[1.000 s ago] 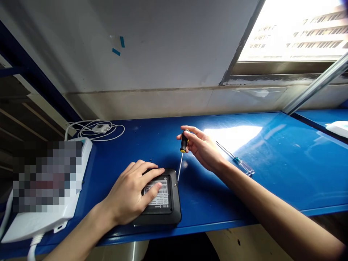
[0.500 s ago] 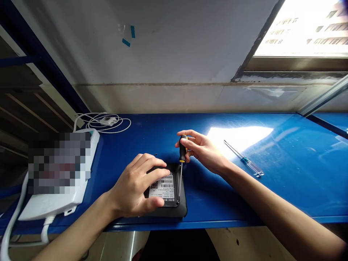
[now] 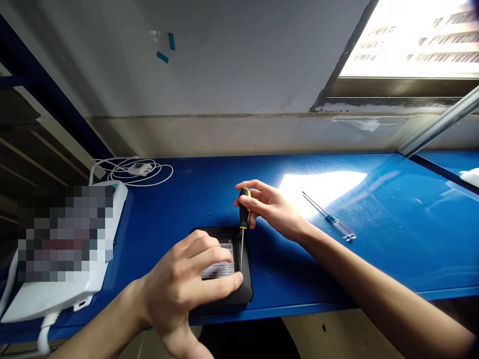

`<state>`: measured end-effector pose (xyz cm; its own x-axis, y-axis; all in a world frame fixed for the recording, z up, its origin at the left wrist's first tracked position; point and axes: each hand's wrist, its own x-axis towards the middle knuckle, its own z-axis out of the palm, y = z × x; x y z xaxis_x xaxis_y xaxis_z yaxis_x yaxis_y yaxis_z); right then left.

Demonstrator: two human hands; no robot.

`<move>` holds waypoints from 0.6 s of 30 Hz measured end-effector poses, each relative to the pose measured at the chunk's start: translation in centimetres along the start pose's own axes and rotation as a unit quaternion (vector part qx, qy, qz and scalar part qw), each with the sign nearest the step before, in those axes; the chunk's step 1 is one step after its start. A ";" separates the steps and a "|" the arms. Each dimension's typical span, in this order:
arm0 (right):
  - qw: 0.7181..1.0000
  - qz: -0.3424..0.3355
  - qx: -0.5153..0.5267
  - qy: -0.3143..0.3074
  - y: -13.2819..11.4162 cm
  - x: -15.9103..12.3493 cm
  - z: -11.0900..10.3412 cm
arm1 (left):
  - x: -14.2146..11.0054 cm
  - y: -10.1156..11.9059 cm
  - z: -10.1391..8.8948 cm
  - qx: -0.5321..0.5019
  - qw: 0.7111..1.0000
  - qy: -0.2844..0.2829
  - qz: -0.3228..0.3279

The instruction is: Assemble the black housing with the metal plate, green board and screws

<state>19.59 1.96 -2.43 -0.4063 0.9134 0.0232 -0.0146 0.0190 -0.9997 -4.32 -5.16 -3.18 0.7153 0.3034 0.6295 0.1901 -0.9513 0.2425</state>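
My right hand [image 3: 275, 209] grips the black and yellow handle of a screwdriver [image 3: 244, 212]. Its shaft points down, nearly upright, at the near right corner of a flat black device [image 3: 245, 294] with a white printed label [image 3: 224, 270]. Over the device spreads my left hand [image 3: 187, 271], fingers apart and holding nothing visible. Its index fingertip is beside the screwdriver's tip, which it partly hides; whether they touch I cannot tell. The hand also covers the device's left side and part of the label.
Behind the device lies a small dark piece [image 3: 208, 214], perhaps a screw. A second screwdriver [image 3: 333, 219] with a clear handle rests to the right on the blue table [image 3: 392, 239]. At left stand a white device [image 3: 99, 269], partly blurred, and a coiled white cable [image 3: 160, 167].
My left hand has shifted toward me, its index finger now reaching the screwdriver's tip and its thumb swung off the device. The right hand keeps its grip. The view has turned slightly right.
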 end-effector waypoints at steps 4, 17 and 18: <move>1.000 -0.004 -0.001 -0.006 0.1 0.0 0.1 | -0.2 0.1 0.4 -0.002 1.000 -0.017 0.009; 0.963 -0.110 -0.012 0.244 2.0 1.6 -1.5 | 0.1 0.5 0.7 0.012 1.000 -0.004 0.002; 0.967 -0.101 -0.015 0.232 2.1 1.6 -1.3 | 0.2 0.5 0.7 0.023 1.000 0.010 -0.003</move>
<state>20.08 3.94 -4.52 0.0570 0.9737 0.2205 -0.0219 0.2220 -0.9748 -3.63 -5.66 -3.46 0.7005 0.3088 0.6434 0.2254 -0.9511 0.2110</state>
